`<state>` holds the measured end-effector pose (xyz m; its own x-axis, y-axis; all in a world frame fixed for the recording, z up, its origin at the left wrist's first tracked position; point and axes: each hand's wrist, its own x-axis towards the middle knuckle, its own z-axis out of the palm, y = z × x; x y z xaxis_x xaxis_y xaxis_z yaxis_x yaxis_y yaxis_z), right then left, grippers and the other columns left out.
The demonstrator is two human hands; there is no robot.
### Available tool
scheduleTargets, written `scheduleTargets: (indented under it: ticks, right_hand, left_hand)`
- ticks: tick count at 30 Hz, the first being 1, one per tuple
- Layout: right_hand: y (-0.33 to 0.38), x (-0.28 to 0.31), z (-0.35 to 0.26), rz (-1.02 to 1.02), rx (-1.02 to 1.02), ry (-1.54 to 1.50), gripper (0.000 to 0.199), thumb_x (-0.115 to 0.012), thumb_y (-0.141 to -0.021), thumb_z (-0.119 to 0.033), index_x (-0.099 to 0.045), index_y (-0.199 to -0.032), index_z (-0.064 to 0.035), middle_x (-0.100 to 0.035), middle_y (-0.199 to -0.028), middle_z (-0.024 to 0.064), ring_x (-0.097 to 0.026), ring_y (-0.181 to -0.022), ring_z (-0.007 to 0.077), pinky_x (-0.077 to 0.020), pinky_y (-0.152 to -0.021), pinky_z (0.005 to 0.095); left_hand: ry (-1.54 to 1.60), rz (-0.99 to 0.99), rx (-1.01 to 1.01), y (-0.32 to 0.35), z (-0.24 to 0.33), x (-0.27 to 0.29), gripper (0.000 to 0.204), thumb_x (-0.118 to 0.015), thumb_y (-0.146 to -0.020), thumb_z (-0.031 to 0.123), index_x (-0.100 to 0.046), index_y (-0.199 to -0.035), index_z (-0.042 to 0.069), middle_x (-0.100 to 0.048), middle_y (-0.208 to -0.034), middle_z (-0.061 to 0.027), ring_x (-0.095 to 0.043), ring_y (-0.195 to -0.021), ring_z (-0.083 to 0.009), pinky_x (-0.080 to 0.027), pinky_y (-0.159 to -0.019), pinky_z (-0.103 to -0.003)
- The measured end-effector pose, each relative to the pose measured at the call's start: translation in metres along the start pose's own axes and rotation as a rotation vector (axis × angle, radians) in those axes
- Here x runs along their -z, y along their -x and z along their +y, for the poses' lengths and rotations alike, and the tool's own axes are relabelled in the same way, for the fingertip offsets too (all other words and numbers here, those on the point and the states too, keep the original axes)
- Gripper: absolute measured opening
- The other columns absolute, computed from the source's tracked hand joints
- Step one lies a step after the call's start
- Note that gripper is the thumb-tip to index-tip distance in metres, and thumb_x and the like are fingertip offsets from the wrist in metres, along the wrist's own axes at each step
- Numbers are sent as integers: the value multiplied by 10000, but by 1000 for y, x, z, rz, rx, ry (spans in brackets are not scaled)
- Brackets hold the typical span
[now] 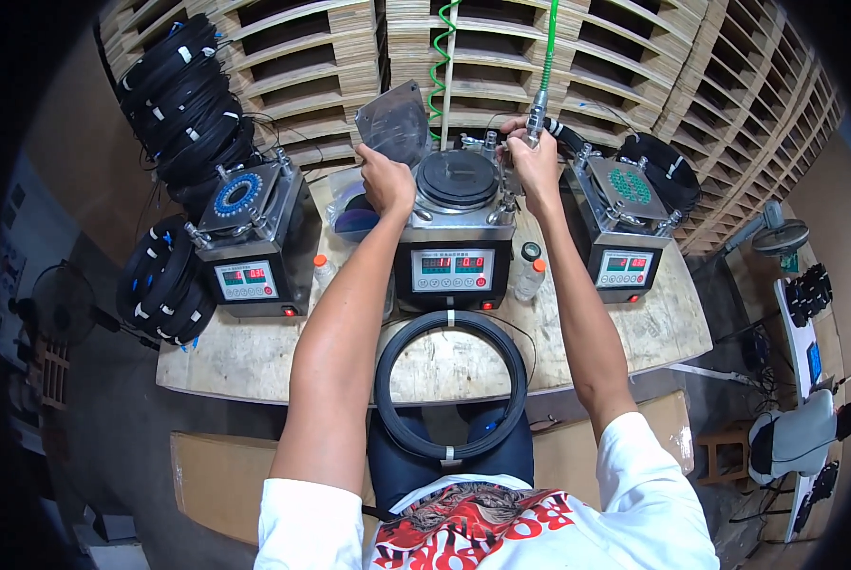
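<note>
up top, the left hand (386,180) grips a grey sheet (394,122). the right hand (532,157) pinches a metal nozzle (536,122) beside the middle machine (456,237) on the bench (255,356).

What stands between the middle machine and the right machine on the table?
In the head view, two small bottles stand between the middle machine and the right machine.
</note>
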<state>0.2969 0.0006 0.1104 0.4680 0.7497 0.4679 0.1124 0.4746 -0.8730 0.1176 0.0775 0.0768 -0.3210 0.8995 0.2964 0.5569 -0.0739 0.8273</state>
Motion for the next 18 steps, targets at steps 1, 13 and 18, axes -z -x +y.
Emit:
scheduleTargets:
  ticks: [1,13,18]
  right_hand:
    - [2,0,0,4,12,21,157,-512,-839,28,-622,-950,16,-607,-725,45,-618,-633,123,-479,-575,271]
    - [25,-18,18,38,18,19,122,-531,-878,3,-628,-952,5,-631,-832,60,-636,-688,120,-515,-613,261]
    - [33,-21,20,18,19,7,147,-504,-881,-1,-612,-982,-5,-621,-859,57,-646,-706,121,-522,-644,260]
  left_hand:
    - [-9,-7,2,0,0,0,320,-498,-932,60,-381,-1226,10,-660,-1039,-292,-663,-953,-485,-536,-833,-554]
    - [-14,3,5,1,-1,-2,334,-487,-957,135,-381,-1252,21,-663,-1037,-277,-660,-954,-480,-525,-832,-563]
    - [-2,28,15,1,-1,-6,335,-484,-965,151,-389,-1265,38,-665,-1029,-270,-659,-948,-479,-521,-819,-562]
